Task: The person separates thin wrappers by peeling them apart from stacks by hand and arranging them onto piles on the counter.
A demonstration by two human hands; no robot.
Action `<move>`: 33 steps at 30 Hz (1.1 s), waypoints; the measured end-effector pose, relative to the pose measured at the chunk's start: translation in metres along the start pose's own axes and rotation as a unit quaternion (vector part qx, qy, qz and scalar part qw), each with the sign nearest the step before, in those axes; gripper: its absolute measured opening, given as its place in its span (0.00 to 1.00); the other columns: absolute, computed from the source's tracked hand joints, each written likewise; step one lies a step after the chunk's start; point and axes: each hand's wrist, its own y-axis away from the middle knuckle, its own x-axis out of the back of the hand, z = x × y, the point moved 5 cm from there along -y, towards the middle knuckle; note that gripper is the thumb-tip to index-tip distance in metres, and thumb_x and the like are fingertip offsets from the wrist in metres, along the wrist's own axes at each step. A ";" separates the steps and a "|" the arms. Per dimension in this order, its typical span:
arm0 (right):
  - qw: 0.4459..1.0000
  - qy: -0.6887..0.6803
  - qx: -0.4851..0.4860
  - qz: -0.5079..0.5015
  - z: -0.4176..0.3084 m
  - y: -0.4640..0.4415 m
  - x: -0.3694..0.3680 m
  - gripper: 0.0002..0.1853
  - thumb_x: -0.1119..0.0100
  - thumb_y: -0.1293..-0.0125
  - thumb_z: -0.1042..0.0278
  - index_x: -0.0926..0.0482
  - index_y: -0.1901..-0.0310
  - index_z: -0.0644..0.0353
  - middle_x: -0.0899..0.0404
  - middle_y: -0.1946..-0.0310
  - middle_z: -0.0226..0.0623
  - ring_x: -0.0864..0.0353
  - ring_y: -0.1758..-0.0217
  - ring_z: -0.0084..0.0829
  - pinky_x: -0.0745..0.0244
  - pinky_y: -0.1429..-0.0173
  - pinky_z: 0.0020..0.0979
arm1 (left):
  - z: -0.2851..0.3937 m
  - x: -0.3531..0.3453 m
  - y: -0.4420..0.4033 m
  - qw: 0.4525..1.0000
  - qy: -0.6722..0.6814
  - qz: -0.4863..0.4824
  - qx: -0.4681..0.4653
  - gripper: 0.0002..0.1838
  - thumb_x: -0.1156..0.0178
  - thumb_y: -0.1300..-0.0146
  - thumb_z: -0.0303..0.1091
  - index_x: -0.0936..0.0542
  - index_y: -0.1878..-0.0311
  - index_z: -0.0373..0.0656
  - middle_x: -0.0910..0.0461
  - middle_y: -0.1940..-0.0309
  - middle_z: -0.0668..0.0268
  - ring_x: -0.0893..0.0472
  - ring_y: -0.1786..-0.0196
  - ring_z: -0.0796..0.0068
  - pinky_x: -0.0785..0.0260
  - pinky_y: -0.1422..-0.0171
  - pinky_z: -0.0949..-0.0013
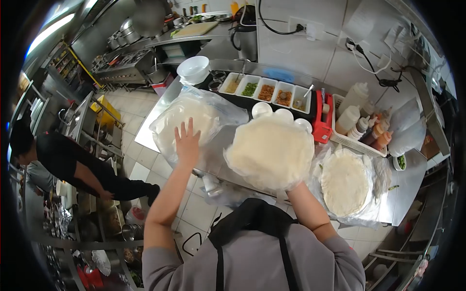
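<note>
My left hand lies with fingers spread on a pale round of flat dough under clear plastic, at the left of the steel counter. A second flat dough round, with thin plastic at its edge, is held up in front of me. My right hand supports it from below; the dough hides nearly all of the fingers. To the right, a third dough round rests on a clear plastic sheet on the counter.
Behind the dough stand white trays of toppings, small white bowls, a red device and a basket of squeeze bottles. A white bowl sits at the back left. A person in black stands at the far left.
</note>
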 end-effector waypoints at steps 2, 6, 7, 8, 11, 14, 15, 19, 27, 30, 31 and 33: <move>1.000 0.002 -0.025 0.009 0.013 -0.009 0.001 0.28 0.56 0.34 0.51 0.43 0.37 0.58 0.37 0.40 0.37 0.36 0.39 0.34 0.39 0.36 0.37 | -0.036 -0.047 -0.006 0.985 -0.002 -0.159 0.064 0.22 0.43 0.48 0.29 0.26 0.46 0.47 0.34 0.41 0.62 0.24 0.52 0.59 0.29 0.53 0.58; 0.996 0.002 -0.084 0.027 0.055 -0.032 -0.005 0.27 0.55 0.34 0.52 0.42 0.38 0.58 0.37 0.41 0.37 0.35 0.40 0.34 0.39 0.37 0.37 | -0.070 -0.025 -0.037 0.962 0.210 -0.164 0.064 0.23 0.46 0.49 0.26 0.28 0.46 0.45 0.32 0.44 0.61 0.26 0.51 0.57 0.31 0.50 0.58; 0.995 0.003 -0.096 0.033 0.066 -0.041 -0.007 0.27 0.55 0.34 0.52 0.42 0.38 0.58 0.37 0.41 0.37 0.35 0.40 0.34 0.38 0.37 0.37 | -0.063 -0.021 -0.036 0.956 0.230 -0.180 0.038 0.25 0.45 0.51 0.25 0.30 0.45 0.44 0.32 0.45 0.59 0.27 0.50 0.56 0.32 0.49 0.59; 0.994 0.007 -0.099 0.038 0.071 -0.048 -0.008 0.27 0.55 0.34 0.53 0.42 0.38 0.58 0.36 0.41 0.37 0.35 0.40 0.34 0.38 0.37 0.37 | -0.053 -0.019 -0.035 0.948 0.250 -0.196 0.013 0.27 0.44 0.53 0.24 0.31 0.44 0.44 0.31 0.46 0.56 0.27 0.49 0.55 0.32 0.48 0.60; 0.994 0.043 -0.089 0.048 0.063 -0.055 -0.002 0.26 0.55 0.35 0.53 0.41 0.39 0.58 0.36 0.42 0.37 0.35 0.41 0.34 0.37 0.38 0.37 | -0.020 -0.013 0.009 0.966 0.166 -0.195 0.018 0.25 0.45 0.49 0.24 0.33 0.45 0.46 0.27 0.55 0.52 0.27 0.49 0.57 0.33 0.49 0.59; 0.990 0.106 -0.083 0.040 0.049 -0.041 -0.002 0.26 0.54 0.35 0.54 0.40 0.40 0.58 0.35 0.42 0.37 0.34 0.41 0.34 0.37 0.39 0.37 | -0.025 -0.034 0.027 0.976 0.135 -0.154 0.076 0.21 0.47 0.47 0.23 0.33 0.48 0.44 0.27 0.61 0.52 0.25 0.55 0.56 0.33 0.53 0.58; 0.987 0.126 -0.090 0.031 0.053 -0.038 -0.007 0.26 0.54 0.35 0.54 0.40 0.40 0.58 0.35 0.43 0.37 0.34 0.42 0.34 0.37 0.39 0.37 | -0.038 -0.035 0.020 0.959 0.192 -0.149 0.143 0.20 0.48 0.48 0.22 0.32 0.49 0.41 0.27 0.62 0.53 0.25 0.57 0.56 0.33 0.54 0.59; 0.975 0.195 -0.109 -0.007 0.096 -0.046 -0.040 0.25 0.53 0.36 0.55 0.39 0.40 0.58 0.34 0.44 0.37 0.33 0.43 0.34 0.36 0.40 0.37 | -0.074 -0.011 -0.006 0.912 0.357 0.013 0.202 0.11 0.51 0.47 0.17 0.31 0.60 0.40 0.30 0.67 0.57 0.27 0.65 0.56 0.34 0.60 0.63; 0.962 0.260 -0.013 0.083 0.106 -0.103 -0.026 0.24 0.52 0.36 0.56 0.37 0.42 0.59 0.33 0.45 0.37 0.32 0.44 0.33 0.34 0.43 0.36 | -0.091 0.017 -0.021 0.960 0.190 -0.147 0.142 0.17 0.53 0.48 0.18 0.21 0.57 0.43 0.27 0.56 0.68 0.22 0.61 0.60 0.30 0.56 0.61; 0.944 0.314 0.019 0.096 0.115 -0.120 -0.031 0.23 0.52 0.37 0.57 0.36 0.43 0.59 0.32 0.46 0.37 0.31 0.45 0.33 0.33 0.44 0.36 | -0.093 0.011 -0.033 0.958 0.233 -0.126 0.109 0.22 0.54 0.49 0.18 0.25 0.50 0.45 0.28 0.46 0.69 0.23 0.56 0.58 0.30 0.53 0.60; 0.936 0.338 0.032 0.093 0.122 -0.123 -0.037 0.23 0.52 0.37 0.57 0.36 0.43 0.59 0.32 0.46 0.37 0.31 0.45 0.33 0.33 0.44 0.36 | -0.094 0.014 -0.041 0.954 0.241 -0.128 0.121 0.25 0.55 0.49 0.17 0.26 0.47 0.46 0.30 0.44 0.69 0.23 0.54 0.57 0.30 0.52 0.60; 0.911 0.399 0.064 0.087 0.139 -0.137 -0.051 0.23 0.51 0.37 0.57 0.36 0.43 0.59 0.32 0.47 0.37 0.31 0.46 0.33 0.33 0.45 0.36 | -0.094 0.022 -0.056 0.945 0.263 -0.133 0.140 0.30 0.56 0.50 0.16 0.30 0.42 0.48 0.33 0.40 0.69 0.25 0.50 0.56 0.31 0.49 0.60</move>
